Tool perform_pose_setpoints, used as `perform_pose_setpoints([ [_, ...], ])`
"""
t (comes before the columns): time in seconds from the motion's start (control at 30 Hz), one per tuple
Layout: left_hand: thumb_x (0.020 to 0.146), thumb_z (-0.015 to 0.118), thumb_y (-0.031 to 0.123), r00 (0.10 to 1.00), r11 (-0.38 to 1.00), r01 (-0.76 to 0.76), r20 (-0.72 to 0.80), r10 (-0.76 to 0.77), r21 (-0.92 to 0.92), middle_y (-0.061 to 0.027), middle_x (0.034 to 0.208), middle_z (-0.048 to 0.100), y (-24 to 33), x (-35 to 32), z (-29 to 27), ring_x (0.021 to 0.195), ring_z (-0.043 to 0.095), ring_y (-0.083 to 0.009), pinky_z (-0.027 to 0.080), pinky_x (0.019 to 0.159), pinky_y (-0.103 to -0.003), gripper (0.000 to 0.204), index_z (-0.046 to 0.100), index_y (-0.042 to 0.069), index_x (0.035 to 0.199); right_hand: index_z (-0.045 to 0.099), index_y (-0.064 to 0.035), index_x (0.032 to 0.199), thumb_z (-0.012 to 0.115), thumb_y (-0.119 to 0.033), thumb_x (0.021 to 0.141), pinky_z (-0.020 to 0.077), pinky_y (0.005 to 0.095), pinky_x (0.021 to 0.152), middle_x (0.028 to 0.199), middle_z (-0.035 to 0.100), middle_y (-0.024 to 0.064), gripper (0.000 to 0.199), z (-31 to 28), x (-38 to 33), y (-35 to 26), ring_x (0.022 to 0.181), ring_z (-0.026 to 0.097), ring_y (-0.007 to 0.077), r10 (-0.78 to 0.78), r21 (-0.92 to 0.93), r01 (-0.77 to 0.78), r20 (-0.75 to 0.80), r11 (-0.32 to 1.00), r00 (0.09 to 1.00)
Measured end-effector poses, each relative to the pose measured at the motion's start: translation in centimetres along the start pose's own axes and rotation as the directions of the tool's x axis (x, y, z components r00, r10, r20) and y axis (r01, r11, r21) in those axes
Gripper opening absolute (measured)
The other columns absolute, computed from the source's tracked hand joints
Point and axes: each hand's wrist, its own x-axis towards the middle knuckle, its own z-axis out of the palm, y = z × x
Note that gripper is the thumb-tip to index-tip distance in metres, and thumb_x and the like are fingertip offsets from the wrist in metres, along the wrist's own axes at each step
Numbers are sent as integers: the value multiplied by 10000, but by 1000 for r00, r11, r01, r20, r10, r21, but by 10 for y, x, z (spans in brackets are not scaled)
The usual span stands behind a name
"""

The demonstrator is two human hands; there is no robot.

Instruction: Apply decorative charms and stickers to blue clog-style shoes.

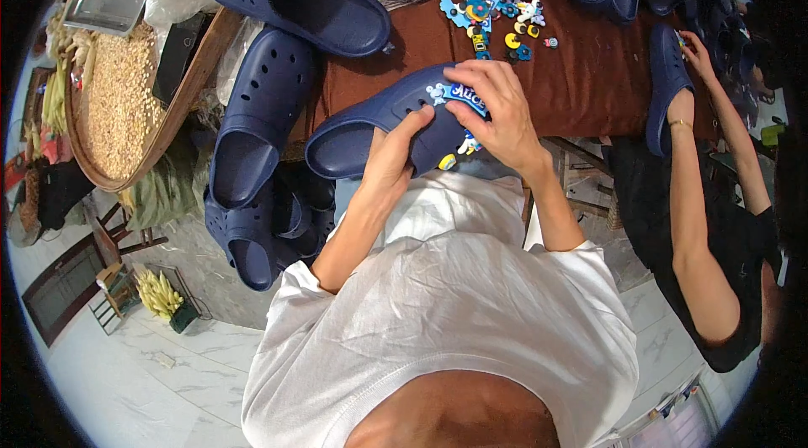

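Observation:
A navy foam clog (pixel 370 105) lies sideways in front of me, its open heel to the left. My left hand (pixel 389 158) grips it at the near side, with the thumb on the holed upper and the other fingers mostly hidden in the foot opening. My right hand (pixel 503 118) bends over the toe, thumb and fingers closed around a blue lettered shoe charm (pixel 468 95) on the upper. Beside that charm sits a small pale-blue figure charm (pixel 436 93). A yellow charm (pixel 447 162) and a white-and-blue figure charm (pixel 469 143) show on the near side of the toe.
Loose colourful charms (pixel 480 14) are heaped on the brown-covered table (pixel 581 82). More navy clogs (pixel 265 94) are piled at left and along the back. A wooden tray of grain (pixel 118 107) stands far left. At right a co-worker's hand (pixel 697 56) is at another clog (pixel 662 86).

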Motion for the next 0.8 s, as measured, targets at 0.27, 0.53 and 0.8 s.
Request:
perform_pose_setpoints([
  [0.27,827,610,50,990,983,131,75,-121,-131,-143,1120,623,14,-4,-19,1023,630,-249,503,953,-398,343,538,-67,1141,666,-38,978,613,-79,876,477,352,801,963,612,117,122,-5,-22,22,914,610,276,311,79,-301,-293,950,904],
  [0.53,849,594,43,991,982,132,14,-132,-136,-137,1074,643,12,-5,-19,1008,635,-232,508,937,-379,259,581,-76,1079,659,-52,939,725,-217,788,472,386,737,853,614,95,233,-7,8,63,829,603,270,319,-140,-322,-43,936,947],
  [0.8,855,597,47,994,986,102,59,-95,-130,-120,1035,655,13,-8,-22,975,640,-218,513,920,-371,179,620,-48,1005,602,-49,979,733,-136,770,493,342,679,839,620,74,261,-8,9,67,738,601,217,330,-141,-330,-26,933,944],
])
